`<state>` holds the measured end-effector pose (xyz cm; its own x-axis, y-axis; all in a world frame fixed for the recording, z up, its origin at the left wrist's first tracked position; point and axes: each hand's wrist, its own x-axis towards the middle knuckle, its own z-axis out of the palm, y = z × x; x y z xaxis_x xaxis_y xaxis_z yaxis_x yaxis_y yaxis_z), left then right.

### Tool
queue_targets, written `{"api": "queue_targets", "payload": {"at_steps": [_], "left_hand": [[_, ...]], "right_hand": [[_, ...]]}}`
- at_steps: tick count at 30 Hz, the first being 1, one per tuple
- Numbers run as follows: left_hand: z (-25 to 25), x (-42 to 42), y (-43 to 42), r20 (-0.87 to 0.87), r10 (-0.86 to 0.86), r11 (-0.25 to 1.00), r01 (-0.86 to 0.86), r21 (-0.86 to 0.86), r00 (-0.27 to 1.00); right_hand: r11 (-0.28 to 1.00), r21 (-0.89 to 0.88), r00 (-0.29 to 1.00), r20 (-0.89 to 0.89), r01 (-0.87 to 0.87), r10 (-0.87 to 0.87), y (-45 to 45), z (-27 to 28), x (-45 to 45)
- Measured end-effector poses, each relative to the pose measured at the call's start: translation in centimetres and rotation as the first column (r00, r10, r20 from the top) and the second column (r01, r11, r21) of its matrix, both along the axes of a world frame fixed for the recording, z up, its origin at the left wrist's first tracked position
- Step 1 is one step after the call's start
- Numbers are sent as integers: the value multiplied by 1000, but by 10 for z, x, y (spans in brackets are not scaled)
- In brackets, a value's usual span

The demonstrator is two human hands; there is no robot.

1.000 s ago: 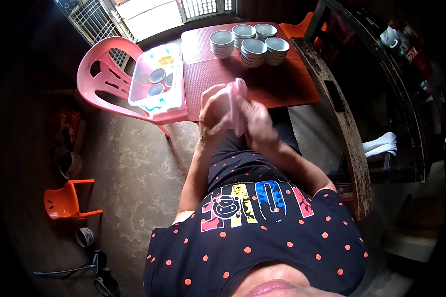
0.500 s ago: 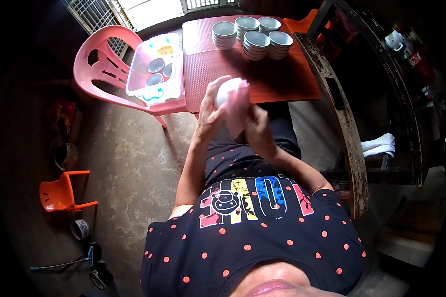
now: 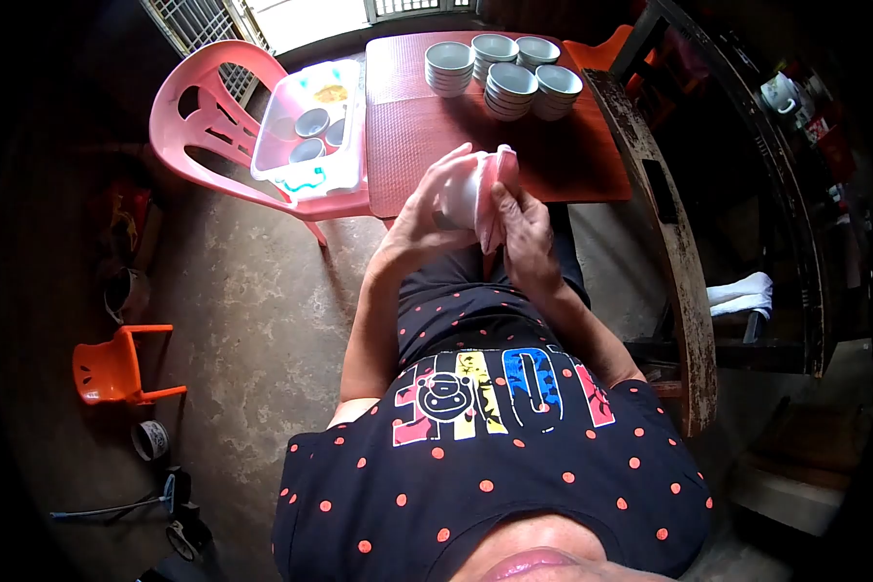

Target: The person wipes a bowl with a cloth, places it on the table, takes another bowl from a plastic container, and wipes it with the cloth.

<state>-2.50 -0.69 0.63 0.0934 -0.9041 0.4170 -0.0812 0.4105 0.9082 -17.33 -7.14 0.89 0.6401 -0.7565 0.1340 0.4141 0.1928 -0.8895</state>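
In front of the table's near edge, my left hand (image 3: pixel 427 213) is closed round a white bowl (image 3: pixel 459 202), its outer side showing. My right hand (image 3: pixel 526 228) grips a pink cloth (image 3: pixel 492 199) and presses it against the bowl's other side. The cloth hides that part of the bowl. Stacks of white bowls (image 3: pixel 511 82) stand on the far part of the reddish table (image 3: pixel 407 145). Left of it, a clear plastic bin (image 3: pixel 349 179) holds several bowls (image 3: pixel 312 123) and something orange-yellow (image 3: pixel 331 93).
The bin rests on a pink plastic chair (image 3: pixel 170 126) against the table's left side. A worn wooden beam (image 3: pixel 684 281) runs along the right, with a white cloth (image 3: pixel 742 294) beyond it. An orange stool (image 3: pixel 107 371) is on the floor at left.
The bowl has turned so its side faces me more, and both hands have shifted slightly right. My right hand and the cloth have moved to the bowl's right side.
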Motion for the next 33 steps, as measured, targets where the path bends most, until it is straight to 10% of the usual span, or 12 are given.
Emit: {"api": "queue_targets", "payload": {"at_steps": [4,7,14,16,18,22,26,30,33], "left_hand": [[0,-12,-3,-324,19,997,-42,-65,946],[-11,-2,-7,-677,141,926,145,348,722],[3,-19,-3,270,243,964,-201,-175,932],[3,-20,-4,-260,45,989,-79,-121,965],[-4,-11,-8,-714,-75,996,19,-85,696],[-25,6,-3,-855,-228,918,395,-29,467],[-27,-7,-9,-896,-229,923,376,-77,380],[-20,-7,-8,-903,-186,946,318,-58,388],[-18,-13,-9,-867,-116,978,208,-14,484]], "right_hand": [[996,70,993,106,54,-61,-1,9,7],[950,-300,993,-57,83,-105,2,0,-3],[977,-206,988,-152,-46,14,-22,5,-14],[987,-146,993,-108,-71,56,-31,4,-12],[991,-22,991,-20,-131,131,-41,8,-10],[831,385,911,259,-401,320,-56,5,-9],[779,572,950,297,-259,98,-70,6,-4],[834,466,884,198,294,-423,-88,0,-15],[766,-505,830,-158,398,-535,-59,14,-36]]}}
